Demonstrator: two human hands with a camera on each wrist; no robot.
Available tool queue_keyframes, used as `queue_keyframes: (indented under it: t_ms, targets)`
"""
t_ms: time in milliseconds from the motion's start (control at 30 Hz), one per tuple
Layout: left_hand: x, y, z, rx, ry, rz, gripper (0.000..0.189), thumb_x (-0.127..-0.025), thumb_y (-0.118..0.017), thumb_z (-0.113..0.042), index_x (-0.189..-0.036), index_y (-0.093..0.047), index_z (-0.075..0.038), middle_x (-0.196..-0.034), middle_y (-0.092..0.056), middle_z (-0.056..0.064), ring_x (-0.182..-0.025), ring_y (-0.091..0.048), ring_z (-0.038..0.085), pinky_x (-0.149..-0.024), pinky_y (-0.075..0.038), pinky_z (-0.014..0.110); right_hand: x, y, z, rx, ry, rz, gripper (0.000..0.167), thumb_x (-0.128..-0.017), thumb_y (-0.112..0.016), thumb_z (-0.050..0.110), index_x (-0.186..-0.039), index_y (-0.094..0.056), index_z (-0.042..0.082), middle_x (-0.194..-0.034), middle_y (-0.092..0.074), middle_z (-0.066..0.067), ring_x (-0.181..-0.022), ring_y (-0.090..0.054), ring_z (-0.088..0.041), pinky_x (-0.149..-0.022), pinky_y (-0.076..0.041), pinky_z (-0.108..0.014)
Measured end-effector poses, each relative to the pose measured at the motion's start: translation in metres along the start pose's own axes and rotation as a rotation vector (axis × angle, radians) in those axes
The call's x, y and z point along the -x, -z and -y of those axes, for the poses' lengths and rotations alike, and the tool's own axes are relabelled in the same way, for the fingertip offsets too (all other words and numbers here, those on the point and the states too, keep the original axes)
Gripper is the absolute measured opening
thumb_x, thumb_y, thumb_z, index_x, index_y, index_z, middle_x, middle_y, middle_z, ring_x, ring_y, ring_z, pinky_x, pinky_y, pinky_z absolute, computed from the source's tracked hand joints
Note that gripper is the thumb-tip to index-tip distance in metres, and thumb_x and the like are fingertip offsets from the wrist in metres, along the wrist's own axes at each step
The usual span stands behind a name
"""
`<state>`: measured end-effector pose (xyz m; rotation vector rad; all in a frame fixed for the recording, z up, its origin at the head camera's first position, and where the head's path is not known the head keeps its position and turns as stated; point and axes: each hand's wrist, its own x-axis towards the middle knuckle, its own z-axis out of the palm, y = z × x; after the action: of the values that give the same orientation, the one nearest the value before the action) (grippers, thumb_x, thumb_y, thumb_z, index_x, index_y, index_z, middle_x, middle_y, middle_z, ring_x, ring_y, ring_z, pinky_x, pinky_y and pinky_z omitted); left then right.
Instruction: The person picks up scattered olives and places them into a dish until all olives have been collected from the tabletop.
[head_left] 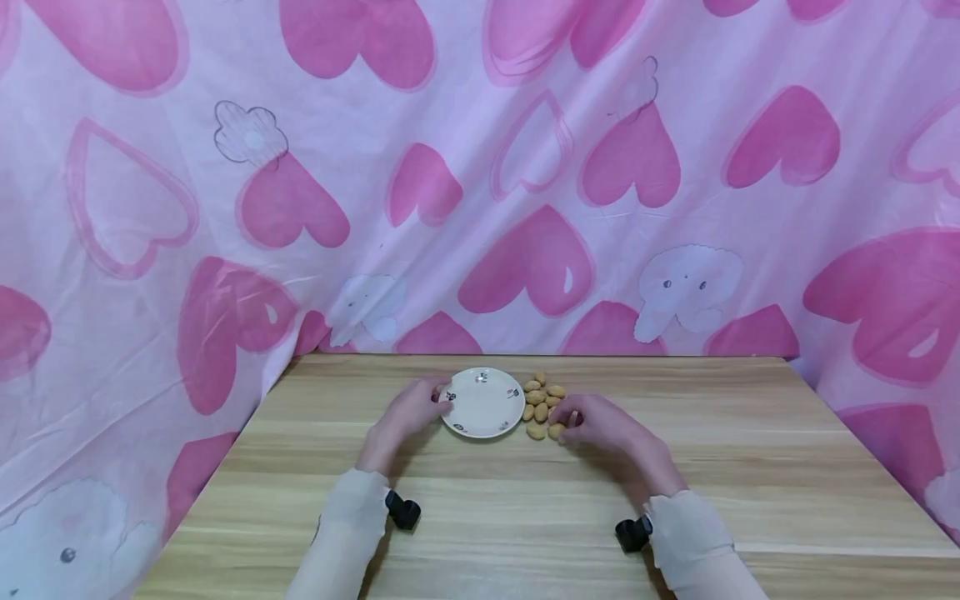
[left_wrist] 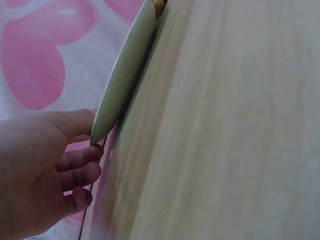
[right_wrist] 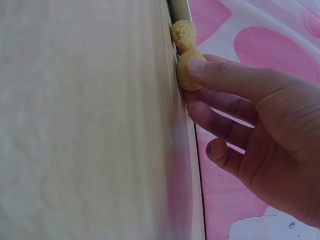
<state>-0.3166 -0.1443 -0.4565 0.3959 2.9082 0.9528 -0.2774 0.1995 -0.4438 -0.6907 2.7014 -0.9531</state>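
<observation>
A white round plate (head_left: 482, 403) with small printed motifs near its rim lies on the wooden table. At the plate's left edge my left hand (head_left: 408, 410) pinches the rim, thumb on top and fingers below; the left wrist view shows the plate (left_wrist: 125, 75) edge-on with the hand (left_wrist: 45, 165) at its near end. Several tan oval walnuts (head_left: 535, 397) lie in a cluster against the plate's right side. My right hand (head_left: 600, 423) is at the cluster's right edge. Its thumb and index finger hold one walnut (right_wrist: 187, 72), beside another walnut (right_wrist: 183, 35).
The wooden table (head_left: 495, 517) reaches back to a pink cloth (head_left: 450, 233) with heart prints, which hangs behind and at both sides. Black wrist cameras sit on the left cuff (head_left: 403, 511) and the right cuff (head_left: 633, 533).
</observation>
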Motion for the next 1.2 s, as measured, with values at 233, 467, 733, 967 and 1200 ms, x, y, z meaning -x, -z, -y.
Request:
queue_keyframes:
  t_ms: [233, 467, 733, 967, 1200]
  targets:
    - [-0.002, -0.001, -0.004, 0.039, 0.044, -0.008, 0.058, -0.086, -0.073, -0.020, -0.141, -0.054, -0.010, -0.094, -0.068, 0.004, -0.077, -0.058, 0.014, -0.069, -0.046, 0.029, 0.002, 0.003, -0.002, -0.018, -0.028, -0.040, 0.023, -0.087, -0.074, 0.013, -0.108, -0.074, 0.022, -0.099, -0.066, 0.005, -0.087, -0.058, -0.014, -0.075, -0.050, -0.028]
    - [-0.003, 0.001, -0.005, 0.074, 0.058, -0.025, 0.060, -0.085, -0.073, -0.016, -0.141, -0.053, -0.009, -0.089, -0.064, 0.005, -0.073, -0.056, 0.017, -0.063, -0.045, 0.029, -0.003, 0.004, 0.008, -0.067, -0.049, -0.072, 0.020, -0.092, -0.070, 0.020, -0.110, -0.074, 0.028, -0.102, -0.065, 0.009, -0.089, -0.058, -0.017, -0.074, -0.052, -0.031]
    - [-0.002, -0.001, -0.006, 0.086, 0.053, -0.017, 0.060, -0.086, -0.072, -0.015, -0.142, -0.053, -0.009, -0.083, -0.062, 0.004, -0.067, -0.053, 0.015, -0.059, -0.043, 0.028, -0.022, 0.008, 0.015, -0.032, 0.093, -0.093, 0.026, -0.088, -0.074, 0.018, -0.114, -0.074, 0.018, -0.102, -0.068, 0.006, -0.085, -0.057, -0.016, -0.072, -0.050, -0.026]
    - [0.002, -0.001, -0.007, 0.096, 0.047, -0.019, 0.060, -0.086, -0.072, -0.015, -0.142, -0.052, -0.008, -0.085, -0.062, 0.004, -0.070, -0.054, 0.017, -0.061, -0.044, 0.030, -0.045, 0.010, 0.026, -0.021, 0.133, -0.082, 0.027, -0.090, -0.073, 0.020, -0.116, -0.073, 0.015, -0.100, -0.071, 0.005, -0.084, -0.059, -0.014, -0.074, -0.051, -0.028]
    - [0.003, -0.002, -0.005, 0.105, 0.052, -0.023, 0.060, -0.087, -0.071, -0.017, -0.143, -0.051, -0.010, -0.087, -0.061, 0.005, -0.073, -0.053, 0.017, -0.063, -0.044, 0.031, -0.067, 0.005, 0.035, -0.023, 0.131, -0.066, 0.027, -0.089, -0.074, 0.025, -0.115, -0.074, 0.019, -0.105, -0.071, 0.006, -0.085, -0.061, -0.012, -0.076, -0.052, -0.028]
